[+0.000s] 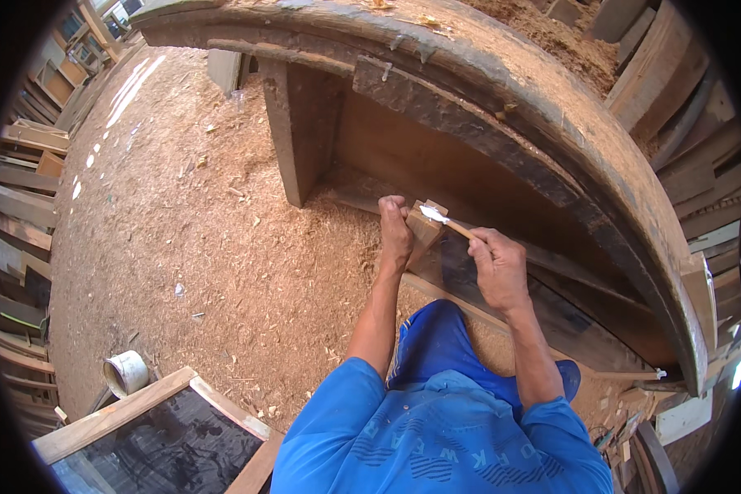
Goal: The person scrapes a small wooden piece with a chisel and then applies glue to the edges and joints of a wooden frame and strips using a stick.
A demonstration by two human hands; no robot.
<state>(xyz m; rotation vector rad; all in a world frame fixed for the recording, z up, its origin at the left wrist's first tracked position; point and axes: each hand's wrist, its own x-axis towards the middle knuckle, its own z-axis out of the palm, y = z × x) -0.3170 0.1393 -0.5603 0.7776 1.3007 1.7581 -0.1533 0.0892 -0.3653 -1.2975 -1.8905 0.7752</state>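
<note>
My right hand (500, 263) is closed around a thin wooden stick (459, 230) whose tip is coated white, perhaps with glue. That tip touches the end of a wooden frame piece (424, 235) in front of my knees. My left hand (395, 226) grips the same end from its left side, fingers curled; part of the grip is hidden. White paste lies on the wood where the stick meets it. From there the frame, with a dark panel (469, 267), runs to the right beneath the workbench (477, 123).
The heavy curved bench edge overhangs the far side, with a wooden leg (292, 136) at left. Shavings cover the floor (198, 272). Near left are a white container (126, 373) and another framed dark panel (160, 440). Stacked timber (20, 239) lines the left side; boards (659, 74) lie far right.
</note>
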